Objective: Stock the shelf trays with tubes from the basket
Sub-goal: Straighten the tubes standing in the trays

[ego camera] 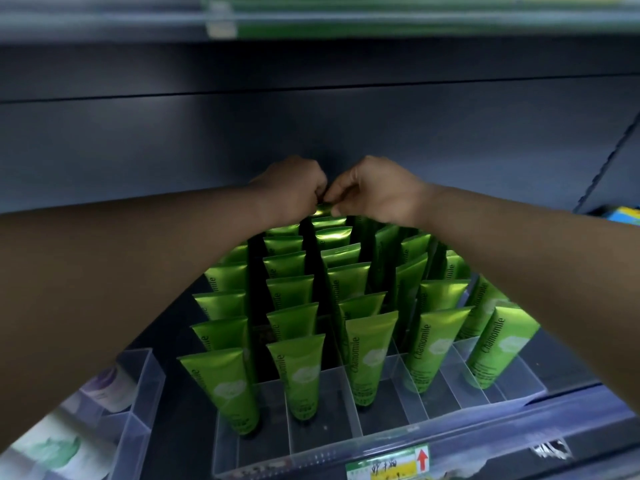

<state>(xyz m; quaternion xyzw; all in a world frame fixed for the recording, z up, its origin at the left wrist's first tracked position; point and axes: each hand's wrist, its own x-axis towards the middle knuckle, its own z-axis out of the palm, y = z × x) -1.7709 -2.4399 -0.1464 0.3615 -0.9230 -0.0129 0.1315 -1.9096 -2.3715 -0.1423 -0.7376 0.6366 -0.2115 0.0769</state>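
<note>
Dark shelf bay with a grey back panel; an upper shelf shows only as a blur at the top. On the lower shelf stands a clear plastic tray, split by dividers into lanes running from near to far. Green tubes marked "Chamomile" stand in these lanes, flat crimped ends up and caps down, one behind another. Both bare forearms reach over the rows to the far end of the tray. The left hand is closed, its fingers curled down onto the top edge of the rearmost tube in the middle lane. The right hand pinches the same top edge between thumb and curled fingers; the two hands almost touch above it. That tube stands upright, just in front of the back panel. A price label with a red arrow sits on the near shelf edge. To the near left, a second clear tray holds pale jars, blurred. A yellow and blue pack shows at the right edge.
</note>
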